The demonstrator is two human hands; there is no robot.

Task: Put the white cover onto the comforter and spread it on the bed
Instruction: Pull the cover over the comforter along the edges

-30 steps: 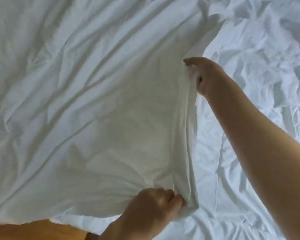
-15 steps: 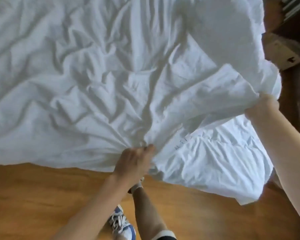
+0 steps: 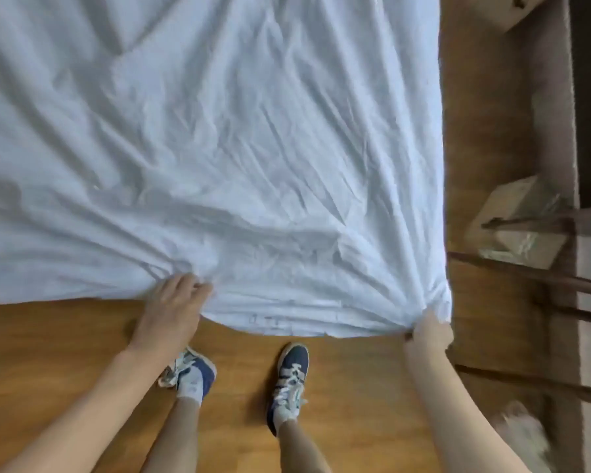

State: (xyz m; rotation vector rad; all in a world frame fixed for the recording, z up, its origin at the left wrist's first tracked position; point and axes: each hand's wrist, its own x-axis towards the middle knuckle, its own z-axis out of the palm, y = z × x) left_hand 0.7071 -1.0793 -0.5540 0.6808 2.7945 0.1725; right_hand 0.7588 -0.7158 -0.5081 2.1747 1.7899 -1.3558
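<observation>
The white cover [image 3: 219,148] fills most of the view, spread wide and wrinkled over the bed, its near edge hanging past the bed's foot above the wooden floor [image 3: 48,343]. Creases fan out from two gathered points along that near edge. Whether the comforter is inside the cover cannot be told from here.

To the right of the cover runs a brown strip of floor or rug, with a pale box [image 3: 516,223] lying on it near the cover's right edge; dark bars cross just in front of the box, too blurred to name.

The left hand [image 3: 174,312] grips the near edge left of its middle, fingers curled into a bunch of fabric with the thumb closed over it. The right hand [image 3: 430,332] holds the near right corner, fingers wrapped round the cloth so the corner puckers above the knuckles.

Below, the person's two blue-and-white sneakers stand on the floor, the left one [image 3: 191,373] just under the left wrist, the right one [image 3: 290,380] between the two arms.
</observation>
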